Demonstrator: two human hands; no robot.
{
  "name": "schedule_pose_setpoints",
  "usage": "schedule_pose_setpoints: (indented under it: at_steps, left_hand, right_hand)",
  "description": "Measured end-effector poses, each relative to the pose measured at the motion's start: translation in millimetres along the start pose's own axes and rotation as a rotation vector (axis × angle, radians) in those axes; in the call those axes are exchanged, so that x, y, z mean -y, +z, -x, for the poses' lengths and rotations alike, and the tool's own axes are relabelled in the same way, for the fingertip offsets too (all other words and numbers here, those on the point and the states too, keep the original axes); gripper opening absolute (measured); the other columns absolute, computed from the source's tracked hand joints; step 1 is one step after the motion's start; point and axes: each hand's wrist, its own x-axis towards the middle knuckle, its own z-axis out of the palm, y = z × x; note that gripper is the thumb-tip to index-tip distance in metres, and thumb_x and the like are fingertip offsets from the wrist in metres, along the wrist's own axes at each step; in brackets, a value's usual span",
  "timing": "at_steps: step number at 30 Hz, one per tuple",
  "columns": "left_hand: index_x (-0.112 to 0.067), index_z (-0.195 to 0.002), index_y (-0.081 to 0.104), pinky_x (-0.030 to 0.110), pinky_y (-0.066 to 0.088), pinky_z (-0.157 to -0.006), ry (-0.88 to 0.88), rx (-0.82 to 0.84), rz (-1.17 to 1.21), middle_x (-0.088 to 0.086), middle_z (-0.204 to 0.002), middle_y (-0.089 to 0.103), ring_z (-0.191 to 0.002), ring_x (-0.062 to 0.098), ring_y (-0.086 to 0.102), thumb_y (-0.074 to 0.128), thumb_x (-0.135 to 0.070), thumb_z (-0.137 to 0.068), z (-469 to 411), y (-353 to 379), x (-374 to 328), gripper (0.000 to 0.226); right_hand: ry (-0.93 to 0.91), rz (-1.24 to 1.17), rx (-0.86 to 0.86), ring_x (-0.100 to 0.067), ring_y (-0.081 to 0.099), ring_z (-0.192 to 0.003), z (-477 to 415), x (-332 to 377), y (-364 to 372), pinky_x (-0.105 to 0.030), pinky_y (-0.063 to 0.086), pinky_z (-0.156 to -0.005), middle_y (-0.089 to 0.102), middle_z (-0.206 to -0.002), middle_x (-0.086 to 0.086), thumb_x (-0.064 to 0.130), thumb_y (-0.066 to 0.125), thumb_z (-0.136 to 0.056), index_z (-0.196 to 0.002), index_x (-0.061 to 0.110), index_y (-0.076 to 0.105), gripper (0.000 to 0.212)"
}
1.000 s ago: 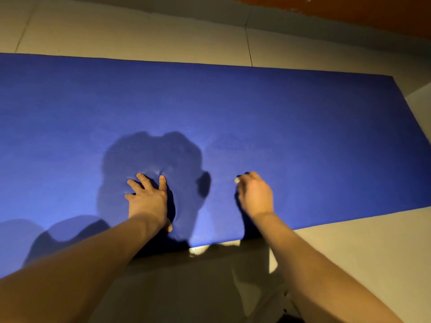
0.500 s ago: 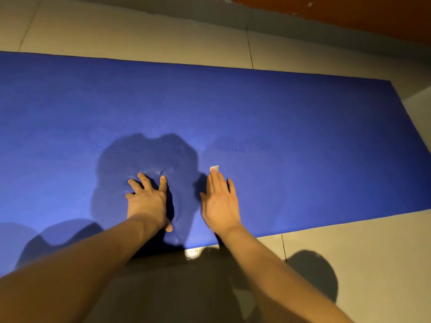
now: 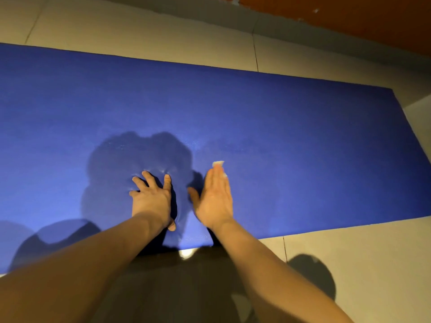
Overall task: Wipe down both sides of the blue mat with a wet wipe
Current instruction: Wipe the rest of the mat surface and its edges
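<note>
Tiled floor (image 3: 140, 31), blue mat (image 3: 279, 124) across mid-frame. My left grip (image 3: 151, 199) presses flat, fingers spread. My right grip (image 3: 214, 199), fingers straight, pins the wet wipe (image 3: 218, 163) at centre. First-side wiping, I judge; next needs a firm sweep rightward.

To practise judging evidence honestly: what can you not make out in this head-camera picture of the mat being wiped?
1. Wet wipe: head view; the right hand covers it, and only a white corner shows.
2. Blue mat: head view; the left end is cut off by the frame edge, and the underside is hidden against the floor.
3. Left hand: head view; the palm is hidden, facing the mat.
</note>
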Motion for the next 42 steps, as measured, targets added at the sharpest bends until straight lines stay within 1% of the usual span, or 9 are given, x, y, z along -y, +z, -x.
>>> schedule_pose_setpoints:
  at_steps: [4, 9, 14, 20, 24, 27, 34, 38, 42]
  left_hand:
    - [-0.019, -0.159, -0.014, 0.058, 0.037, -0.112, 0.009, 0.013, 0.0, 0.039, -0.157, -0.004, -0.144, 0.062, 0.008, 0.086, -0.067, -0.058, -0.9, -0.2, -0.1, 0.15]
    - [-0.019, -0.159, -0.015, 0.058, 0.038, -0.111, 0.009, 0.012, -0.013, 0.038, -0.158, -0.004, -0.145, 0.062, 0.009, 0.085, -0.069, -0.059, -1.0, 0.0, 0.2, 0.15]
    - [-0.019, -0.158, -0.017, 0.057, 0.038, -0.111, 0.01, 0.02, -0.012, 0.038, -0.158, -0.005, -0.145, 0.061, 0.008, 0.085, -0.068, -0.06, -2.5, 0.1, 0.0, 0.15]
    - [-0.019, -0.159, -0.016, 0.057, 0.038, -0.111, 0.008, 0.022, -0.018, 0.039, -0.158, -0.006, -0.145, 0.062, 0.007, 0.085, -0.067, -0.059, -3.0, 0.7, -0.4, 0.15]
    - [-0.019, -0.159, -0.016, 0.056, 0.038, -0.111, 0.009, 0.021, -0.016, 0.038, -0.158, -0.006, -0.145, 0.061, 0.007, 0.085, -0.067, -0.059, -2.8, 1.1, -0.5, 0.15]
    - [-0.019, -0.158, -0.016, 0.056, 0.038, -0.111, 0.011, 0.016, -0.017, 0.038, -0.158, -0.006, -0.145, 0.061, 0.006, 0.085, -0.068, -0.059, -2.1, 1.9, 0.4, 0.15]
    - [-0.019, -0.158, -0.016, 0.056, 0.039, -0.11, 0.01, 0.006, -0.02, 0.039, -0.157, -0.005, -0.144, 0.061, 0.007, 0.086, -0.068, -0.058, -3.2, 2.9, -0.5, 0.151]
    - [-0.019, -0.158, -0.016, 0.056, 0.038, -0.111, 0.002, 0.01, -0.028, 0.039, -0.157, -0.006, -0.145, 0.061, 0.007, 0.085, -0.068, -0.058, -3.1, 2.7, -0.7, 0.151]
    - [-0.019, -0.159, -0.016, 0.057, 0.037, -0.111, 0.002, 0.01, -0.012, 0.039, -0.157, -0.006, -0.145, 0.061, 0.006, 0.086, -0.067, -0.058, -4.1, 2.9, -0.7, 0.151]
  right_hand:
    - [-0.161, 0.219, 0.07, -0.024, -0.011, -0.155, -9.0, -41.2, -10.6, -0.046, 0.006, -0.126, -0.008, -0.168, -0.011, 0.063, 0.03, -0.101, -0.16, 0.004, 0.005, 0.088]
    - [0.214, 0.332, 0.026, -0.026, 0.004, -0.155, -33.0, -121.1, -56.9, -0.053, 0.01, -0.123, 0.008, -0.168, -0.014, 0.073, 0.011, -0.095, -0.157, -0.001, 0.016, 0.096]
    - [0.421, 0.157, 0.005, -0.033, -0.006, -0.155, -63.4, -80.3, -49.2, -0.053, 0.004, -0.123, -0.002, -0.165, -0.025, 0.071, 0.016, -0.098, -0.155, -0.01, 0.009, 0.099]
    - [0.159, -0.118, -0.085, -0.038, -0.001, -0.154, -67.0, -40.6, -27.5, -0.049, 0.006, -0.125, 0.001, -0.164, -0.028, 0.06, 0.033, -0.102, -0.149, -0.01, 0.027, 0.084]
    - [-0.205, 0.134, 0.023, -0.035, 0.008, -0.154, -56.3, -78.2, -34.5, -0.046, 0.014, -0.125, 0.003, -0.166, -0.023, 0.063, 0.028, -0.101, -0.15, -0.004, 0.025, 0.083]
    - [-0.077, 0.228, -0.094, -0.036, 0.032, -0.141, -60.8, -130.0, -53.2, -0.049, 0.026, -0.118, 0.021, -0.161, -0.019, 0.064, 0.025, -0.099, -0.128, 0.004, 0.045, 0.07]
    - [0.256, -0.161, -0.136, -0.037, 0.021, -0.149, -88.9, -78.8, -44.7, -0.05, 0.016, -0.123, 0.024, -0.157, -0.031, 0.07, 0.019, -0.089, -0.134, -0.01, 0.042, 0.095]
    - [-0.037, -0.16, -0.057, -0.039, 0.027, -0.146, -77.4, 2.0, -11.6, -0.049, 0.024, -0.12, 0.026, -0.158, -0.027, 0.052, 0.047, -0.1, -0.147, -0.009, 0.032, 0.079]
    - [-0.319, -0.041, 0.063, -0.036, 0.036, -0.139, -65.6, -3.9, -19.9, -0.046, 0.035, -0.113, 0.028, -0.159, -0.013, 0.047, 0.051, -0.099, -0.153, 0.006, 0.023, 0.073]
